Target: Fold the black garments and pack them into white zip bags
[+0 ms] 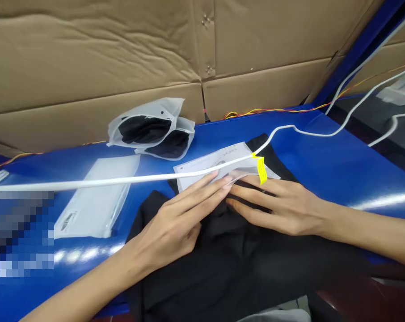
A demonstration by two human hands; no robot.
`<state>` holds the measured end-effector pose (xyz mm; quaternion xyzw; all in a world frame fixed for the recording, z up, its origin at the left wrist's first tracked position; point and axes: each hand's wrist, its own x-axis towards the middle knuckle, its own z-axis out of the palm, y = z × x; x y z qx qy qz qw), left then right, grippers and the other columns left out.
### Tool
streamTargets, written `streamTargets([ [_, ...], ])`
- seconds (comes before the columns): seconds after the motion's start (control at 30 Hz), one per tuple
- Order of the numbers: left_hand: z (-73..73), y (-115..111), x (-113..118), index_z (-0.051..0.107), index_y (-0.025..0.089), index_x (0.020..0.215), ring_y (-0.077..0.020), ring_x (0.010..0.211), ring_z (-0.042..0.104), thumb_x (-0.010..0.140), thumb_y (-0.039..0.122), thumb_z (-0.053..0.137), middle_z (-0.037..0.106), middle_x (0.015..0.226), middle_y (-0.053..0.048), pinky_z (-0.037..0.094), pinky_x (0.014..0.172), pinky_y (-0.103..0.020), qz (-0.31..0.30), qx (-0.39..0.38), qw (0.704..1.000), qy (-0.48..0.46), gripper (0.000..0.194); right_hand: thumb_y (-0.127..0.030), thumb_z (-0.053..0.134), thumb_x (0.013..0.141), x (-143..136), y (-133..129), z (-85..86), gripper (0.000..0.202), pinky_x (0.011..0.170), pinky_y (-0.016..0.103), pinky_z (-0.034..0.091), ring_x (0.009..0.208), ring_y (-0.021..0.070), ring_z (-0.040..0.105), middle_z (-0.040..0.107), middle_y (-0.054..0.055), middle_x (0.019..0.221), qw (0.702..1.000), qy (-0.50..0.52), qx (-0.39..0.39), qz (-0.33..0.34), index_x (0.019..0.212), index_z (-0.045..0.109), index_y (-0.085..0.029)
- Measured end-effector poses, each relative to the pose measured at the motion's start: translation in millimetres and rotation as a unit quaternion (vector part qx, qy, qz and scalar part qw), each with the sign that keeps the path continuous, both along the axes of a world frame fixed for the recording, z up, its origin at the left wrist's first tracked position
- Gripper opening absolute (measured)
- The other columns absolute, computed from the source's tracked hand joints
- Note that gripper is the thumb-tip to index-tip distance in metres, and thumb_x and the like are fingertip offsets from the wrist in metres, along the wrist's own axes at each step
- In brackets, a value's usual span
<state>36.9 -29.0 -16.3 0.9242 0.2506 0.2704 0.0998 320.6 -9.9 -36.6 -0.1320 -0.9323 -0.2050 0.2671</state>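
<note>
A black garment [242, 264] is spread over the blue table's front, and a white translucent bag [196, 179] with upside-down print lies on it. My left hand [177, 221] rests with straight fingers on the bag's near edge; its thumb is tucked below. My right hand [286, 208] has its fingers spread at the same edge, where the film is lifted and covers part of a finger. The fingertips of both hands nearly meet. By the bag's right corner a yellow tag [262, 171] hangs on a white cable [149, 180] that crosses above.
Two bags with black contents [152, 129] lie at the back of the blue table [336, 170]. A flat white bag [95, 201] with a barcode label is on the left. Cardboard [105, 49] lines the back, with red and yellow wires [263, 111] along its foot.
</note>
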Motion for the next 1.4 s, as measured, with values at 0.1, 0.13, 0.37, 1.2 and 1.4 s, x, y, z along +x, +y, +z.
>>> streamTargets([
  [0.1, -1.3, -1.7, 2.3, 0.042, 0.019, 0.165, -0.0207, 0.160, 0.041, 0.090, -0.017, 0.038, 0.053, 0.166, -0.005, 0.044, 0.130, -0.039, 0.000, 0.008, 1.000, -0.001, 0.083, -0.005, 0.054, 0.102, -2.2, -1.5, 2.7, 0.027, 0.079, 0.032, 0.059, 0.098, 0.0230, 0.074, 0.080, 0.015, 0.118, 0.997, 0.001, 0.034, -0.064, 0.120, 0.072, -0.009],
  [0.13, -1.4, -2.2, 3.2, 0.043, 0.018, 0.164, -0.0215, 0.160, 0.041, 0.091, -0.016, 0.038, 0.054, 0.166, -0.006, 0.044, 0.130, -0.041, -0.002, 0.011, 1.000, -0.003, 0.080, -0.004, 0.054, 0.101, -3.1, -2.5, 2.5, 0.026, 0.077, 0.032, 0.058, 0.093, 0.0223, 0.073, 0.080, 0.015, 0.114, 0.995, 0.002, 0.045, -0.085, 0.119, 0.073, -0.008],
  [0.37, 0.3, -3.5, 10.1, 0.047, 0.011, 0.158, -0.0262, 0.163, 0.033, 0.094, -0.016, 0.038, 0.053, 0.165, -0.010, 0.041, 0.132, -0.048, -0.016, 0.011, 1.000, -0.013, 0.070, -0.007, 0.060, 0.100, -13.4, -17.1, 0.7, 0.020, 0.073, 0.032, 0.053, 0.090, 0.0220, 0.072, 0.080, 0.013, 0.103, 0.980, -0.014, 0.096, -0.173, 0.113, 0.075, -0.009],
  [1.2, 2.2, -9.3, 10.0, 0.035, 0.025, 0.169, -0.0299, 0.165, 0.029, 0.085, -0.016, 0.037, 0.051, 0.167, -0.002, 0.027, 0.135, -0.062, -0.004, -0.041, 0.999, -0.022, 0.093, -0.008, 0.052, 0.102, -11.1, -6.1, -5.7, 0.032, 0.053, 0.028, 0.041, 0.060, 0.0143, 0.054, 0.073, 0.004, 0.086, 0.996, 0.019, -0.021, -0.079, 0.128, 0.069, -0.015],
  [1.4, 0.0, -2.9, 7.6, 0.034, 0.028, 0.169, -0.0284, 0.165, 0.029, 0.079, -0.017, 0.037, 0.050, 0.168, -0.002, 0.024, 0.135, -0.063, -0.005, -0.050, 0.999, -0.020, 0.101, -0.048, 0.055, 0.107, -13.9, -9.6, -4.1, 0.050, 0.071, 0.039, 0.057, 0.082, 0.0279, 0.070, 0.076, 0.021, 0.110, 0.985, -0.041, -0.098, -0.135, 0.139, 0.064, -0.010],
])
